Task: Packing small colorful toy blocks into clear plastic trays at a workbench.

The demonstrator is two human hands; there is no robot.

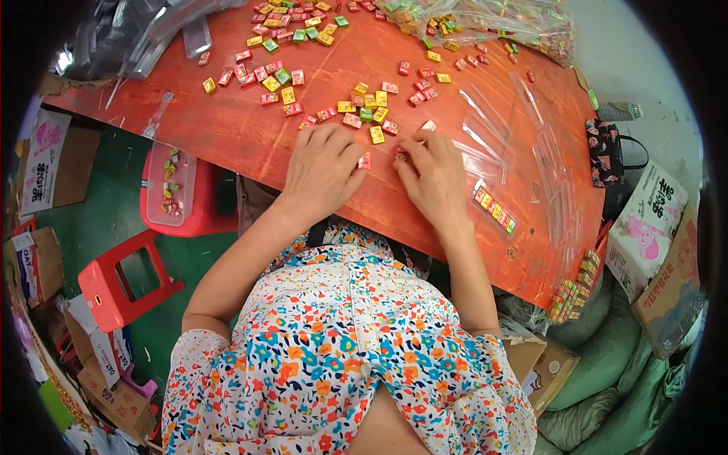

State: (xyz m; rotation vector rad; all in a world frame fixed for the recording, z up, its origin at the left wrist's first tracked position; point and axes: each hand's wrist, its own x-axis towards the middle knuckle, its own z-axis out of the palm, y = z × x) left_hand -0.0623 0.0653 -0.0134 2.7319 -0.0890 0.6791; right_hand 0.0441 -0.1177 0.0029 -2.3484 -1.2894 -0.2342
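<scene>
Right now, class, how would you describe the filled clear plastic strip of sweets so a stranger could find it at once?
Start at the orange-red wooden table. Go just right of the person's right hand, toward the near edge. There lies the filled clear plastic strip, its small coloured sweets packed in one row, unlike the loose scattered ones.

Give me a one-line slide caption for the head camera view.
Both hands, left hand and right hand, rest among small wrapped candies on a red table.

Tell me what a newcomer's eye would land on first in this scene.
The orange-red table strewn with small square candies in red, yellow and green. At its near edge both hands rest flat: the left hand beside a red candy, the right hand near a filled clear strip of candies. A red stool stands lower left.
</scene>
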